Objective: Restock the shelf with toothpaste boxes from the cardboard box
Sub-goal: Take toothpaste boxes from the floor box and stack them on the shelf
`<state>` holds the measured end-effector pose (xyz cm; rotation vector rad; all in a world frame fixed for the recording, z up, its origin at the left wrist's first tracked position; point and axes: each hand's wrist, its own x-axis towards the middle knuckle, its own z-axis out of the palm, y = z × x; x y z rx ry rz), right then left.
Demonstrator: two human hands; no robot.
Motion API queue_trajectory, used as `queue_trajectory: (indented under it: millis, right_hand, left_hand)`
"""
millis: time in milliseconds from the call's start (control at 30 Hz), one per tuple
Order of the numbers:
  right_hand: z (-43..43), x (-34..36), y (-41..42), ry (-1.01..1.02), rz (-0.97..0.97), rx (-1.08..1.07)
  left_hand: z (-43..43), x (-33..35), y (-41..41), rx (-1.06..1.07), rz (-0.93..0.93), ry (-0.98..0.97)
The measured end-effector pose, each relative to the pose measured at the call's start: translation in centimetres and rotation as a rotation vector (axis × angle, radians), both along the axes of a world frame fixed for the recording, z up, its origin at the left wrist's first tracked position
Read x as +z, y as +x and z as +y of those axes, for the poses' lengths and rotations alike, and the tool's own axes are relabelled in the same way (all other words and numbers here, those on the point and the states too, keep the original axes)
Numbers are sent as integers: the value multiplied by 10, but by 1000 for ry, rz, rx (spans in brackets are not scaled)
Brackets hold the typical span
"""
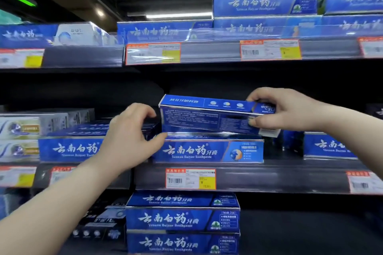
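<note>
Mid shelf (269, 176), L to R: grey/white boxes (19, 130) far L, then blue stack (68, 149). L hand (128, 132) sits in front of that stack's R end, fingers curled, thumb tip at lower-L corner of the toothpaste box (207, 119). Can't tell if it grips anything. Toothpaste box has its text side out, is slightly tilted w/ R end lower, and lies on or just above the front-facing blue box (207, 151) at shelf centre; contact unclear. R hand (286, 112) is clamped on its R end, fingers over top, thumb on front face. Another blue box (329, 147) further R. Price tag (190, 179) on rail below centre. Upper-shelf boxes (263, 4) above, lower-shelf stack (182, 219) beneath.
</note>
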<state>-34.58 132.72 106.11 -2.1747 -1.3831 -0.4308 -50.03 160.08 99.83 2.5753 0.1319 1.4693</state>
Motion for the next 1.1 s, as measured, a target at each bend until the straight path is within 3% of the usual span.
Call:
queue_trajectory:
  millis: [133,267,367,467,567,767,867,1000,1100]
  right_hand:
    - [19,-4,-2,-48,-7,-17]
    - [25,-13,-5,-116,-76,-78]
    - [14,-14,-6,-5,-143,-145]
    - [-2,-10,-4,119,-3,-253]
    - [-5,-13,-3,-26,140,-342]
    - [3,-22,-14,-33,39,-412]
    - [-1,-20,-20,109,82,-371]
    - [8,-24,-26,522,472,-140]
    - [18,-33,-22,641,580,-76]
  left_hand:
    - [-3,13,-3,-42,102,-113]
    - [-2,15,5,-5,159,-18]
    - [2,13,7,-6,172,-24]
    - [3,17,5,15,165,-113]
    - [0,24,3,134,219,-164]
    - [-15,23,3,205,142,-111]
    - [-20,20,0,188,0,-120]
    - [-18,16,2,121,-137,-187]
    - [-13,12,3,106,-137,-245]
